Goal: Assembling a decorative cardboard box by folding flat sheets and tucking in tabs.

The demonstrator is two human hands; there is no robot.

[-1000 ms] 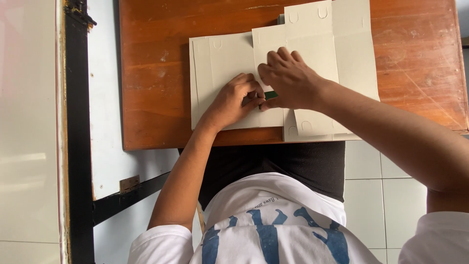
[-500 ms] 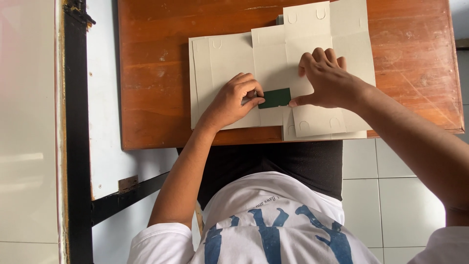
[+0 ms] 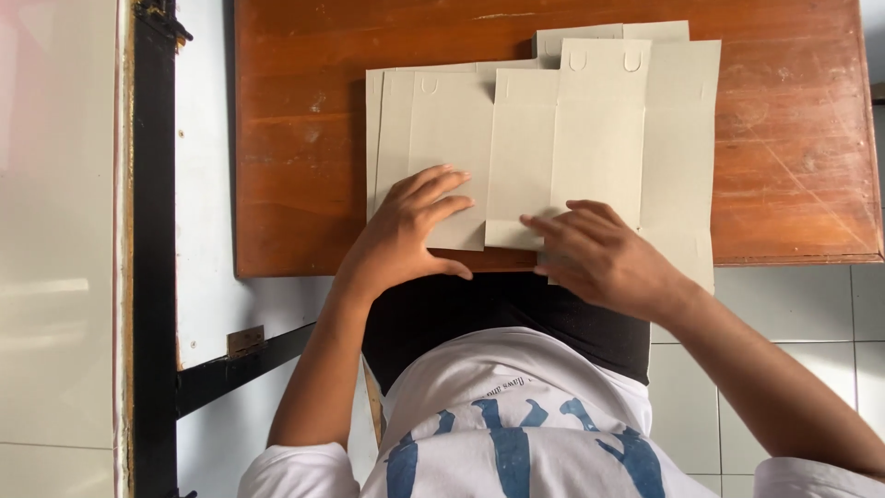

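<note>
Resting flat on pale grey cardboard, both bare hands, fingers spread and closed on nothing. Left hand (image 3: pixel 410 229) at centre-left of the frame, palm down, fingertips pressing the lower part of the left flattened box blank (image 3: pixel 433 138), thumb tucked toward the near edge of the brown wooden worktop (image 3: pixel 295 111). Right hand (image 3: pixel 599 254) at centre-right, slightly lower, fingers pointing left across the bottom edge of the right flattened box blank (image 3: pixel 599 120), heel of the hand hanging past the worktop's near edge. Blanks overlapping one another in the upper middle of the frame, the right one on top of the left, with a third sheet edge peeking out behind at the top; small U-shaped cut tabs near the upper edges. All blanks unfolded and lying flat, so no formed container anywhere and nothing held inside any of them. Lower right corner of the right blank overhanging the worktop edge above white floor tiles (image 3: pixel 793 314). Scratched varnish across the worktop at upper right. Black metal frame (image 3: pixel 154 231) running vertically down the left of the frame, with a small brass hinge (image 3: pixel 245 341) at lower left. White shirt with blue lettering (image 3: pixel 516 443) filling the bottom centre.
</note>
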